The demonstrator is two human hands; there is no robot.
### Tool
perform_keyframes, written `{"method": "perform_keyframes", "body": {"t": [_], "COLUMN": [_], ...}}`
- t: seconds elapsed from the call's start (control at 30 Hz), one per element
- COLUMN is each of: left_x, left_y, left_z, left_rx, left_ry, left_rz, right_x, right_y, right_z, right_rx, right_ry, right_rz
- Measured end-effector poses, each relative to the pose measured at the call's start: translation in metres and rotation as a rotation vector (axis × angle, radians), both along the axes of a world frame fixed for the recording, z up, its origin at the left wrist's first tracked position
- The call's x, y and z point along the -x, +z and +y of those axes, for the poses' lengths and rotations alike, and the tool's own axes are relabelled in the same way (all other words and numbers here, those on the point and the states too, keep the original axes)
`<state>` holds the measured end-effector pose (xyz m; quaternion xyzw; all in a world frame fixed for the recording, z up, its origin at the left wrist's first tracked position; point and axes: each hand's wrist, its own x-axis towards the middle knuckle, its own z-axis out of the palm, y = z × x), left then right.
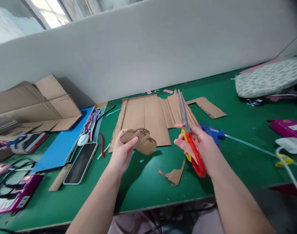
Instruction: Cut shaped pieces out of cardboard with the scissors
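Between the thumb and fingers of my left hand is a cut cardboard piece with a wavy, cloud-like edge and dark printed marks. It is raised over the green table. My right hand grips scissors with one red and one yellow handle; their blades look closed and point up and away from me. Behind both hands lies a large cardboard sheet with a ragged cut-out along its far edge. A small cardboard scrap rests on the table between my forearms.
Left of my hands are a phone, a blue board, pipe cleaners and folded cardboard. A blue glue gun, partly behind my right hand, has a long glue stick. Purple power strips sit at both sides, with cables.
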<state>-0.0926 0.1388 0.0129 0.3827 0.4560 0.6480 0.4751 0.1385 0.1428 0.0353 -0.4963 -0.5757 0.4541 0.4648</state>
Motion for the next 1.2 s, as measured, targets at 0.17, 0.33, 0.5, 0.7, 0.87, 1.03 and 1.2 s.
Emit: {"method": "perform_keyframes", "body": {"t": [0.17,0.33,0.5,0.7,0.87,1.03,1.2], "left_x": [0.013,0.014,0.015,0.013,0.008,-0.006,-0.021], "left_y": [-0.019,-0.029,-0.026,-0.022,-0.021,-0.016,-0.018], "left_z": [0.013,0.018,0.017,0.018,0.016,0.004,-0.007], "left_rx": [-0.222,-0.048,0.024,0.034,0.056,0.068,0.077], "left_ry": [0.191,0.071,0.116,0.102,0.069,-0.025,-0.178], "left_rz": [0.441,0.601,0.516,0.252,0.092,-0.086,-0.155], "right_x": [0.001,0.005,0.014,0.007,0.002,0.029,0.058], "right_y": [-0.013,-0.018,-0.032,-0.040,-0.035,-0.017,-0.016], "right_z": [0.003,0.005,0.011,0.031,0.037,0.016,0.001], "right_rx": [-0.186,-0.085,-0.136,-0.205,-0.155,-0.192,-0.105], "right_ry": [-0.165,-0.061,-0.030,-0.063,-0.013,-0.039,0.193], "right_rz": [-0.284,-0.656,-0.922,-1.100,-1.197,-0.808,-0.566]}}
